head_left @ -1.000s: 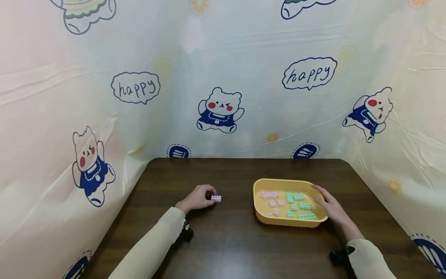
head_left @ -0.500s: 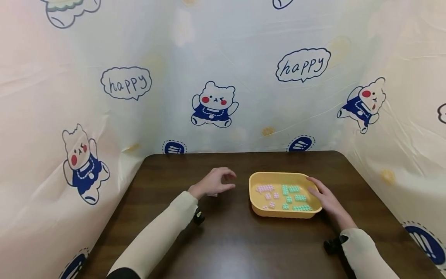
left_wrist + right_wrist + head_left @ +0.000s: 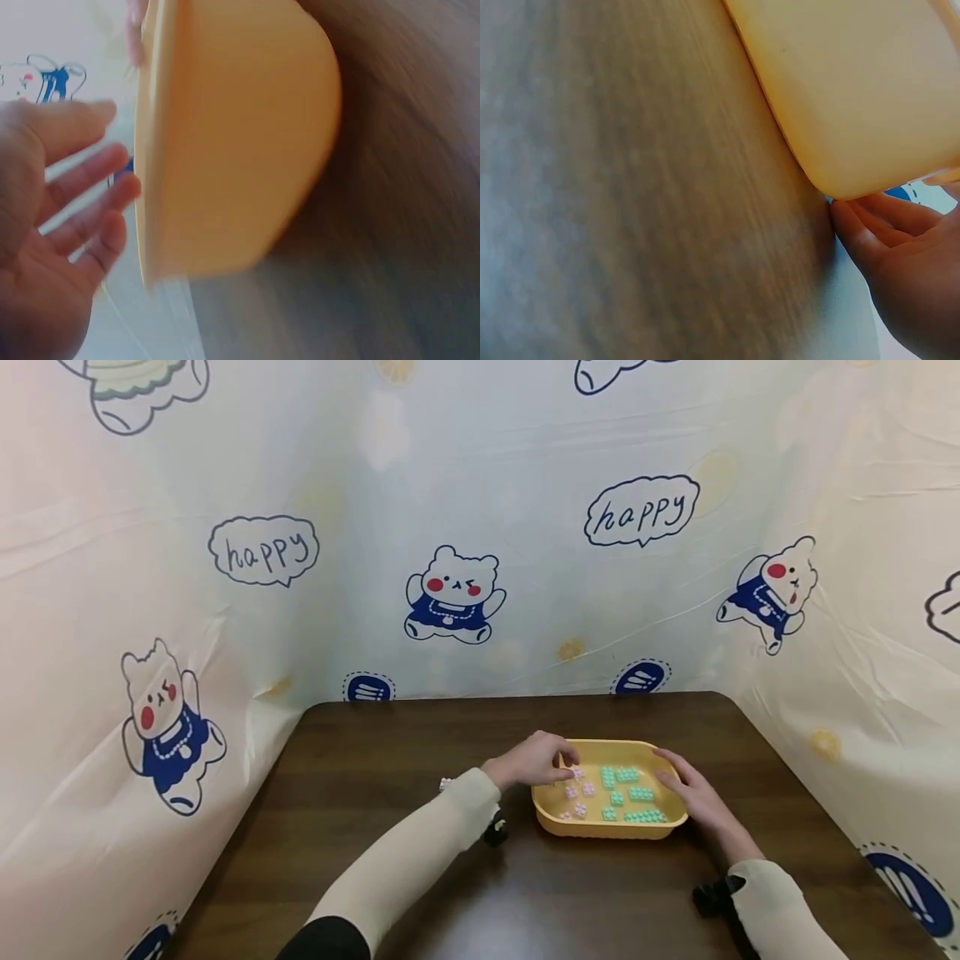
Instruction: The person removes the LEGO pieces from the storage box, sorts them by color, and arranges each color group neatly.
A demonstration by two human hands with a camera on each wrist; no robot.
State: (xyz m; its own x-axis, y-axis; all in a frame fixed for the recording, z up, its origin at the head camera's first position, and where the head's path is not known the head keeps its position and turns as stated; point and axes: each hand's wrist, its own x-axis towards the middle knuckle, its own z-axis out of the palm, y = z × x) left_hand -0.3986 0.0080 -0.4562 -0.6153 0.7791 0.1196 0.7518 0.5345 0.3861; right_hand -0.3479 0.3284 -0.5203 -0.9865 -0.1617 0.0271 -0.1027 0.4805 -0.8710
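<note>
A yellow plastic basin [image 3: 611, 830] holds pink toy building bricks [image 3: 572, 792] at its left and green ones [image 3: 641, 793] at its right. My left hand [image 3: 534, 759] reaches over the left rim, fingers bent loosely above the pink bricks and partly covering them. In the left wrist view, its fingers [image 3: 88, 180] are spread beside the basin wall [image 3: 232, 142], with nothing seen between them. At the other end, my right hand [image 3: 697, 789] grips the basin, thumb over the rim; the right wrist view has its fingers [image 3: 859, 229] against the outer lower corner.
On the brown wooden table [image 3: 390, 743], a small pink brick [image 3: 445, 783] lies left of the basin, partly hidden behind my left sleeve [image 3: 427, 827]. A printed curtain [image 3: 360, 593] surrounds the table at the back and sides.
My left hand has let go of the pink brick on the table and moved right to above the basin's pink bricks. The right hand still holds the basin.
</note>
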